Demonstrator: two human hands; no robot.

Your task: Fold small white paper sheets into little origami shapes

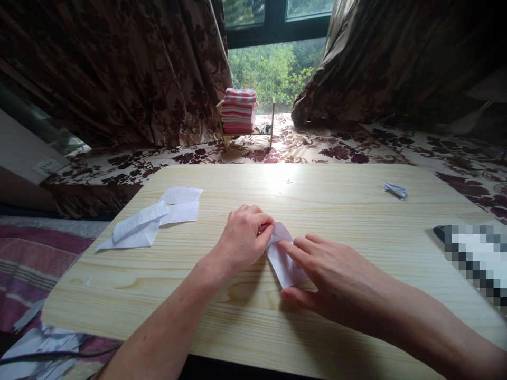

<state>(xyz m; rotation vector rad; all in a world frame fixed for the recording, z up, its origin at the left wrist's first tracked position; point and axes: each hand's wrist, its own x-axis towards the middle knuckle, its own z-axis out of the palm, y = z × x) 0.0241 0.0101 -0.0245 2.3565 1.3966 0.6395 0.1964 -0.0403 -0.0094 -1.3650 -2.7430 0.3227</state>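
Note:
A small white paper piece [282, 253], partly folded, lies at the middle of a light wooden table [336, 211]. My left hand [241, 238] has its fingers curled and pinches the paper's upper left edge. My right hand [322, 274] lies flat with fingers stretched out, pressing on the paper's right side; its index finger points along the fold. The lower part of the paper is hidden under my right hand.
Several loose white paper strips [148, 221] lie at the table's left. A small folded paper [395, 190] sits at the far right. A dark device [475, 258] lies at the right edge. A striped cloth stack [238, 110] stands by the window. More paper scraps [43, 343] lie below left.

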